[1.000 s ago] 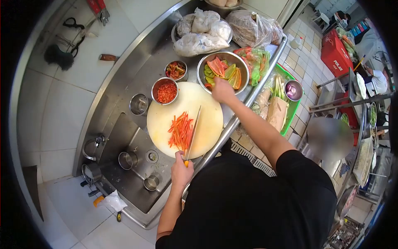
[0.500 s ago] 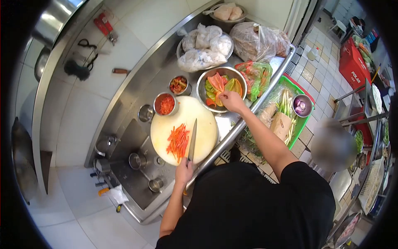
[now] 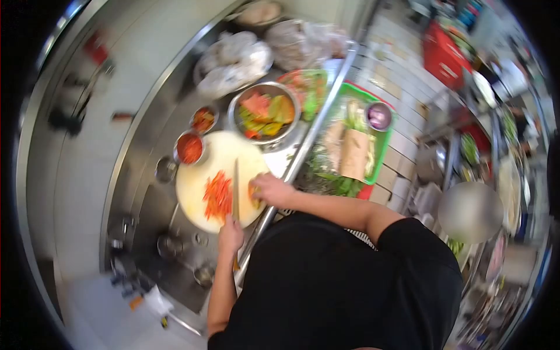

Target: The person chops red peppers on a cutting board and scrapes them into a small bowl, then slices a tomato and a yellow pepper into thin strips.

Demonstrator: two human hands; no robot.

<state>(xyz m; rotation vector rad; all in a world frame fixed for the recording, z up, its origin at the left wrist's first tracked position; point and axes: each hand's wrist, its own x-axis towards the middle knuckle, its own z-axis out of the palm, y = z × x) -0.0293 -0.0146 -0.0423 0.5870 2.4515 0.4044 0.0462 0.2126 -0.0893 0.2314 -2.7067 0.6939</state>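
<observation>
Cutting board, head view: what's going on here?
A person is working at the cutting board. Their left hand holds a knife, its blade over the board beside a pile of thin red strips. Their right hand has a pepper piece at the board, across the blade from the strips. Larger pepper pieces sit in a metal bowl. Blur hides finer detail.

Wall tools (image 3: pixel 65 121) blurred, pepper piece (image 3: pixel 255 202) partly hidden by right hand (image 3: pixel 272 191), black shirt (image 3: pixel 350 280) cut off below

One held knife (image 3: pixel 235 184), one cutting board (image 3: pixel 248 157), two hands (image 3: pixel 231 235) (image 3: pixel 273 190), two cups (image 3: pixel 203 154) (image 3: pixel 216 120) of chopped vegetables, one green basket (image 3: pixel 387 146).
</observation>
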